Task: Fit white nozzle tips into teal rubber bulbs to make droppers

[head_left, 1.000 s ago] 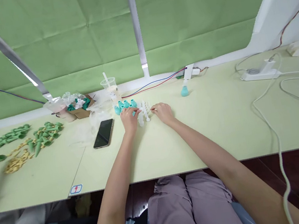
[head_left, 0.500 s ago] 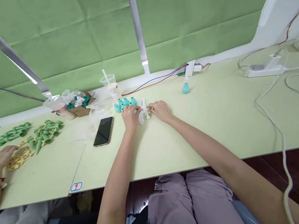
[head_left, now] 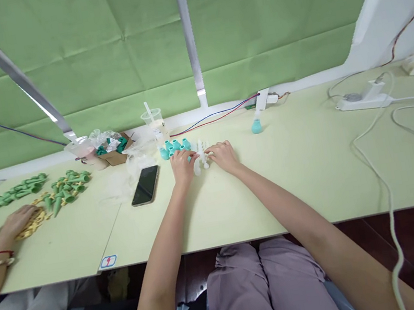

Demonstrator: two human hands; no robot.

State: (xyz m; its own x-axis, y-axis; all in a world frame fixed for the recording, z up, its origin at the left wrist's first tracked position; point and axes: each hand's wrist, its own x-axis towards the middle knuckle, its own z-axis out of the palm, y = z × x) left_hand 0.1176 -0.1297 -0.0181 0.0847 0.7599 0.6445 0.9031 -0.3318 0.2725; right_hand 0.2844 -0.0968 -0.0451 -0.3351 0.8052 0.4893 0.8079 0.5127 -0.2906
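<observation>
Between my two hands lie small whitish translucent plastic pieces on the table. My left hand is closed, its fingertips pinching at the left side of these pieces. From the other side my right hand reaches in, also closed with thumb and fingers together at the pieces' edge. Exactly which piece each hand grips is too small to make out. Several turquoise bulb-shaped parts stand just behind my left hand. A single turquoise bulb part with a pale tip stands apart, farther right.
Left of my hands are a phone, a clear plastic bag, a drink cup and a cardboard box. A co-worker's hand touches yellow pieces beside green cones. Right: a power strip and white cable.
My hands stay at the whitish pieces with little movement. The co-worker's near hand has shifted right over the yellow pieces, and their other hand now holds up a green cone. The view has shifted slightly.
</observation>
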